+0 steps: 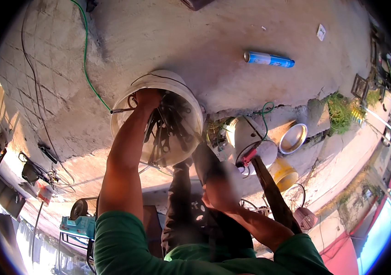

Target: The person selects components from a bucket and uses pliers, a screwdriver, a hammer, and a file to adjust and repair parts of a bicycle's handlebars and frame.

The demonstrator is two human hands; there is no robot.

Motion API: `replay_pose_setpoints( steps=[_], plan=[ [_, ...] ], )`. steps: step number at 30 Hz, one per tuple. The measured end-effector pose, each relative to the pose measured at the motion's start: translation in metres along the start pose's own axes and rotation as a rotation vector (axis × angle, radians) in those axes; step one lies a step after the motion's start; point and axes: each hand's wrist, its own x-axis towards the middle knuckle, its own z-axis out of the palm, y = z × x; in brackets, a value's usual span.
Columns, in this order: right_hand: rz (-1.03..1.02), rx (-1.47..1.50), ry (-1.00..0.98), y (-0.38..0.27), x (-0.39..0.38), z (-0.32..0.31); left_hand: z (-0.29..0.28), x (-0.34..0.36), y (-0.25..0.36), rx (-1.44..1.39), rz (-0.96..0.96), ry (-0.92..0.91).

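Observation:
A white plastic bucket (133, 85) stands on the ground in front of me, its mouth facing me. Inside it lie many dark metal wrenches (170, 121), several with ring ends. My left hand (148, 97) reaches in at the bucket's far left side, among the tools; its fingers are hidden. Next to that hand, a metal rod (122, 110) pokes over the left rim. Close to my body, at the right knee, is my right hand (220, 192), smeared by motion. A pale grey blur (233, 179) lies beside it, and I cannot make out what it is.
A blue spray can (269, 59) lies on the concrete at the far right. Right of my bucket are another bucket (243, 133), a metal basin (293, 138), a yellow bucket (283, 174) and a wooden post (273, 195). A green hose (85, 50) runs along the left.

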Motion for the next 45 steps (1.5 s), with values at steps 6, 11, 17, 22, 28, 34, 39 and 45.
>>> replay_pose_setpoints(
  steps=[6,11,17,22,28,34,39,45],
  plan=[
    [-0.143,-0.203,0.065,-0.009,0.007,-0.007,-0.023,-0.025,-0.010,0.096,0.014,-0.044],
    [0.012,-0.215,-0.111,-0.006,-0.003,0.000,-0.060,-0.062,0.026,-0.012,-0.008,-0.339],
    [0.102,-0.223,-0.243,0.018,-0.026,0.023,-0.030,-0.025,-0.003,-0.234,-0.147,-0.328],
    [0.077,-0.269,-0.189,0.000,-0.009,0.003,0.018,0.018,-0.042,-0.384,-0.224,-0.128],
    [-0.018,-0.314,-0.075,0.001,-0.014,0.005,0.020,0.031,-0.035,-0.351,-0.240,-0.218],
    [0.175,-0.188,-0.359,0.020,-0.018,0.013,0.025,0.039,-0.031,-0.328,-0.241,-0.298],
    [0.086,-0.137,-0.160,0.004,-0.003,-0.008,0.029,0.041,-0.032,-0.323,-0.235,-0.338],
    [0.103,-0.113,-0.176,0.013,-0.006,-0.001,0.025,0.035,-0.034,-0.340,-0.209,-0.388]
  ],
)
